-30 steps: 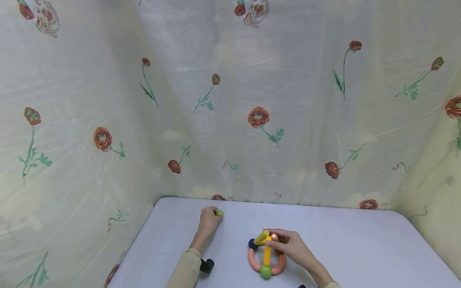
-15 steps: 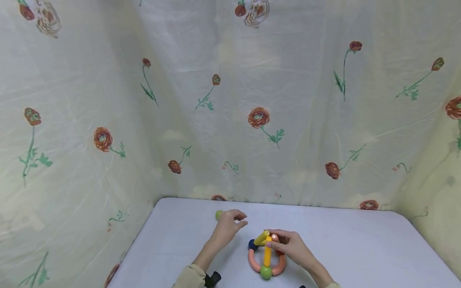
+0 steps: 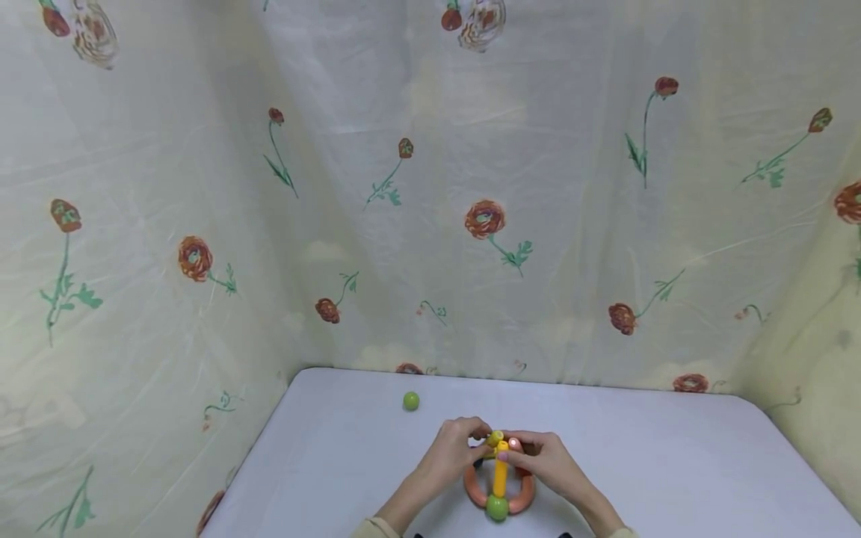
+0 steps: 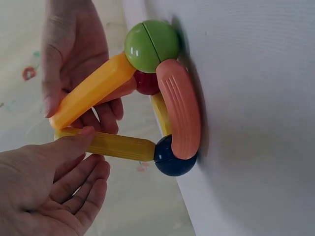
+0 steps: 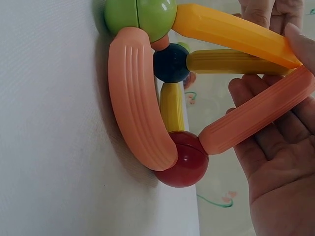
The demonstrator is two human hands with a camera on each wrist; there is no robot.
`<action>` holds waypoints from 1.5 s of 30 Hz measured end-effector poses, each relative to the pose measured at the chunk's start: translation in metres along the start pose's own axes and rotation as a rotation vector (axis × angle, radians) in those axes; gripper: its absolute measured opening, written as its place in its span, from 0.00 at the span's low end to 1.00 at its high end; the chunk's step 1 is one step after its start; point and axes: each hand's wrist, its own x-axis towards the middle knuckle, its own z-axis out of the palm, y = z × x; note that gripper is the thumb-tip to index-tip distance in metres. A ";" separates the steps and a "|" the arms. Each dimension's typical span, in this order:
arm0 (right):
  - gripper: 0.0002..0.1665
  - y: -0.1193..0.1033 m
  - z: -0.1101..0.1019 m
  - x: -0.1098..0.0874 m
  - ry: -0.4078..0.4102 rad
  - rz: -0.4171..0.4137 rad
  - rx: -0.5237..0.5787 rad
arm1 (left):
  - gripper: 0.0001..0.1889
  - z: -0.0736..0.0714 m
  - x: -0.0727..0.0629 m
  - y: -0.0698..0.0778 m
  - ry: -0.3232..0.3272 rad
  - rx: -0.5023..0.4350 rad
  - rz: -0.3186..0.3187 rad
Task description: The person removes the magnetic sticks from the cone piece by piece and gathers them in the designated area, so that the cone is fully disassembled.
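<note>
A small frame of magnetic building rods and balls stands on the table. Curved salmon rods (image 4: 181, 110) join a green ball (image 3: 497, 508), a navy ball (image 4: 174, 156) and a red ball (image 5: 183, 160) at its base. My left hand (image 3: 452, 453) pinches the olive-yellow rod (image 4: 118, 145) that rises from the navy ball. With its thumb on the orange rod (image 3: 501, 471), my right hand (image 3: 546, 463) holds that rod and the straight salmon rod (image 5: 258, 110). The upper ends of these three rods lean together at my fingertips.
A loose green ball (image 3: 411, 401) sits on the white table (image 3: 639, 448), behind and left of the frame. A flower-printed curtain (image 3: 430, 224) hangs around the back and sides of the table.
My left hand let go of the loose green ball, leaving it at the back, and came right and nearer to grip the olive-yellow rod. My right hand stays in place on the frame.
</note>
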 end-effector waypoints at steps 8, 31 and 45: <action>0.28 -0.003 0.000 0.002 0.009 0.010 -0.022 | 0.13 0.001 -0.001 0.000 0.042 0.020 -0.052; 0.25 0.002 -0.001 0.001 0.004 0.033 0.005 | 0.07 -0.040 -0.033 -0.064 -0.028 -0.142 -0.236; 0.27 0.001 -0.001 0.001 -0.005 0.048 0.015 | 0.08 -0.027 -0.033 -0.072 -0.077 0.091 -0.326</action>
